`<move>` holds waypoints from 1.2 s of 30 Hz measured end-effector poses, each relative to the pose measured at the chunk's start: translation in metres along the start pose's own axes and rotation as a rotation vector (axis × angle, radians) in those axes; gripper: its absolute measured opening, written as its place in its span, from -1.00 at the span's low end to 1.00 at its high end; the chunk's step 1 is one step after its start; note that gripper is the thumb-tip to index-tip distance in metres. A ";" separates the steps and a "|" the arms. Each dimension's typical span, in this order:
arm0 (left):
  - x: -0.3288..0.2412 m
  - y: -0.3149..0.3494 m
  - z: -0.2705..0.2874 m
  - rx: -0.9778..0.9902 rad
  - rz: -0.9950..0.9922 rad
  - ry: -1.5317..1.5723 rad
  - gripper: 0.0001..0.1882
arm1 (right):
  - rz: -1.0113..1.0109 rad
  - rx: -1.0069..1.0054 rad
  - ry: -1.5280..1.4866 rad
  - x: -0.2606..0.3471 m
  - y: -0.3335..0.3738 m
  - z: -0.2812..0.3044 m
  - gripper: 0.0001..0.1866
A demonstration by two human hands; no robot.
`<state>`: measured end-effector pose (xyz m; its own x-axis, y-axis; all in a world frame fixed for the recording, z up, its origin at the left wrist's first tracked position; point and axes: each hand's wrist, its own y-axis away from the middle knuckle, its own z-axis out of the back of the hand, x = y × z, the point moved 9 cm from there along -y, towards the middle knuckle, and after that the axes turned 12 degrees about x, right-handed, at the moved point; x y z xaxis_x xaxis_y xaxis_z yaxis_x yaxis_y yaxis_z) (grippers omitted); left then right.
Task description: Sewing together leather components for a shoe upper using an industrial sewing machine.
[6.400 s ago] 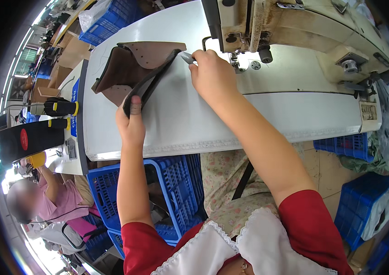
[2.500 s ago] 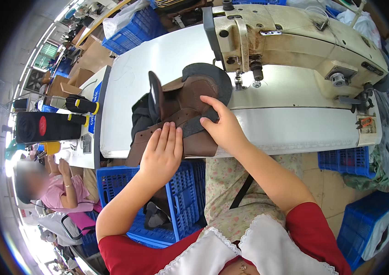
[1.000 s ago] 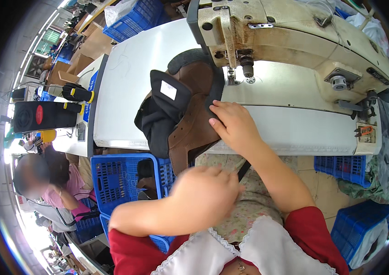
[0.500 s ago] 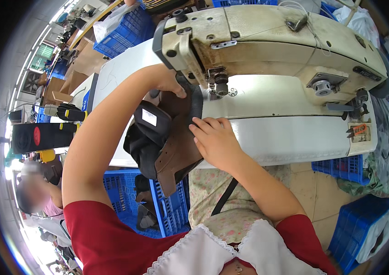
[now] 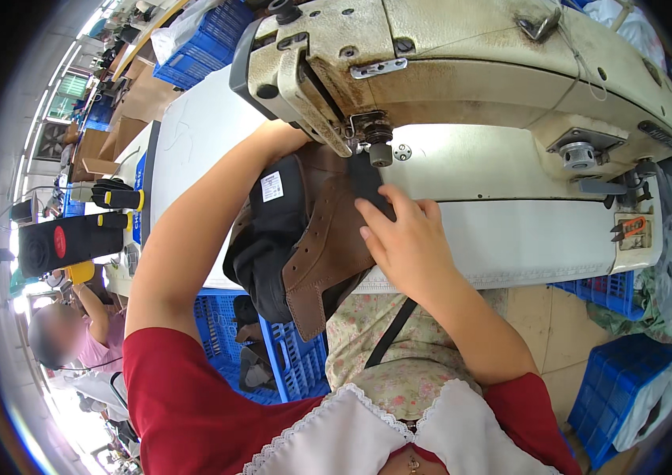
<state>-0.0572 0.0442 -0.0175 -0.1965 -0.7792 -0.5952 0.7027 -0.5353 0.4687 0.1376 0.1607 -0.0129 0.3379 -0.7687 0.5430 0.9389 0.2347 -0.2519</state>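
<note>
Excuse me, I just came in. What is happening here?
A person is handling a brown shoe upper at a sewing machine. The right hand has its fingers on the dark edge, which runs up under the machine's head. The left hand is beyond the upper, mostly hidden behind the machine. A blue basket with dark pieces is below the table.

Head-worn fisheye looks down at the hands point(image 5: 413, 247)
</note>
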 end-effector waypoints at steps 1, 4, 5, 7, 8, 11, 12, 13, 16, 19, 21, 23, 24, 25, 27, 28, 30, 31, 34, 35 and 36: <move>-0.003 0.000 -0.002 0.006 -0.006 -0.018 -0.62 | -0.004 0.004 -0.001 -0.001 0.001 0.001 -0.63; -0.012 -0.008 -0.004 0.019 -0.025 -0.075 -0.62 | 0.005 -0.016 0.004 -0.002 0.003 0.002 -0.68; -0.014 -0.010 -0.003 0.022 -0.033 -0.095 -0.62 | 0.013 -0.019 0.014 -0.002 0.003 0.002 -0.69; -0.017 -0.012 -0.003 0.027 -0.050 -0.135 -0.62 | 0.020 -0.022 0.025 -0.002 0.002 0.001 -0.70; -0.019 -0.012 -0.003 0.029 -0.059 -0.154 -0.62 | 0.015 -0.012 0.017 -0.002 0.002 0.000 -0.71; -0.026 -0.018 -0.005 0.029 -0.079 -0.212 -0.62 | -0.006 -0.001 0.033 -0.002 -0.001 0.001 -0.71; -0.028 -0.020 -0.005 0.028 -0.084 -0.230 -0.62 | -0.024 0.000 0.059 -0.003 -0.002 0.002 -0.71; -0.031 -0.023 -0.006 0.032 -0.094 -0.246 -0.62 | -0.027 0.004 0.061 -0.004 -0.002 0.003 -0.71; -0.038 -0.028 -0.009 0.043 -0.121 -0.292 -0.62 | -0.036 0.020 0.131 -0.004 -0.005 0.001 -0.71; -0.041 -0.035 -0.002 0.044 -0.142 -0.337 -0.63 | -0.027 -0.023 0.172 -0.002 -0.009 0.001 -0.67; -0.048 -0.041 -0.004 0.044 -0.154 -0.365 -0.63 | -0.039 -0.074 0.184 -0.005 -0.011 0.002 -0.65; -0.052 -0.044 -0.005 0.048 -0.171 -0.394 -0.63 | -0.034 -0.062 0.186 -0.008 -0.012 0.000 -0.64; -0.051 -0.041 -0.005 0.050 -0.180 -0.410 -0.63 | -0.028 -0.055 0.186 -0.009 -0.013 -0.001 -0.63; -0.049 -0.037 -0.004 0.052 -0.190 -0.426 -0.63 | -0.029 -0.052 0.188 -0.011 -0.014 -0.002 -0.63; -0.049 -0.034 -0.002 0.054 -0.204 -0.461 -0.63 | -0.003 -0.053 0.190 -0.009 -0.016 -0.005 -0.60; -0.048 -0.032 0.001 0.054 -0.212 -0.478 -0.63 | -0.002 -0.051 0.191 -0.009 -0.016 -0.004 -0.60; -0.052 -0.034 0.002 0.054 -0.228 -0.514 -0.63 | -0.037 0.009 0.177 -0.012 -0.019 -0.007 -0.57; -0.052 -0.035 0.002 0.056 -0.236 -0.532 -0.63 | -0.037 0.011 0.178 -0.013 -0.019 -0.008 -0.57; -0.051 -0.034 0.006 0.061 -0.259 -0.588 -0.63 | -0.029 0.005 0.160 -0.017 -0.019 -0.009 -0.57; -0.050 -0.032 0.008 0.063 -0.266 -0.608 -0.63 | -0.025 0.006 0.166 -0.018 -0.019 -0.009 -0.57; -0.048 -0.029 0.010 0.065 -0.272 -0.628 -0.63 | -0.019 0.006 0.170 -0.018 -0.019 -0.010 -0.57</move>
<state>-0.0756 0.0938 0.0040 -0.7333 -0.6449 -0.2153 0.5335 -0.7421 0.4058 0.1134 0.1640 -0.0257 0.3041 -0.8627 0.4041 0.9457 0.2220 -0.2375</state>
